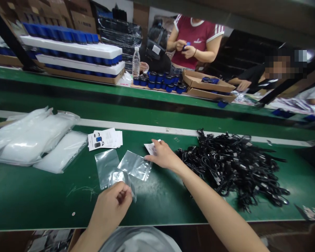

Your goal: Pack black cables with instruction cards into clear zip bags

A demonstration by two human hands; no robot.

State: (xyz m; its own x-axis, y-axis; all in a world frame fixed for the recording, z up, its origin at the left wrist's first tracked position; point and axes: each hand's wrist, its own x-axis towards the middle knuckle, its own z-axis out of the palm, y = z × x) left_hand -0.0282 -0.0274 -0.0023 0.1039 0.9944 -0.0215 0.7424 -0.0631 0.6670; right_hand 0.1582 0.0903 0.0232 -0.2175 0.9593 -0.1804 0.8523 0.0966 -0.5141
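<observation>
Near: your left hand point(111, 204) pinches a clear resealable bag point(122, 177), its grip closed on the bag. Your right hand point(162, 155) lies over a small white paper slip point(151, 148) on the green table point(42, 201); you cannot tell whether that grip is closed. Between your hands: two more clear bags point(135, 165). Right: a heap of black cables point(233, 164). Left: printed cards point(104, 139) and white-filled plastic packs point(34, 140). Far: blue-capped jars point(157, 81) before a co-worker in a red shirt point(194, 42).
</observation>
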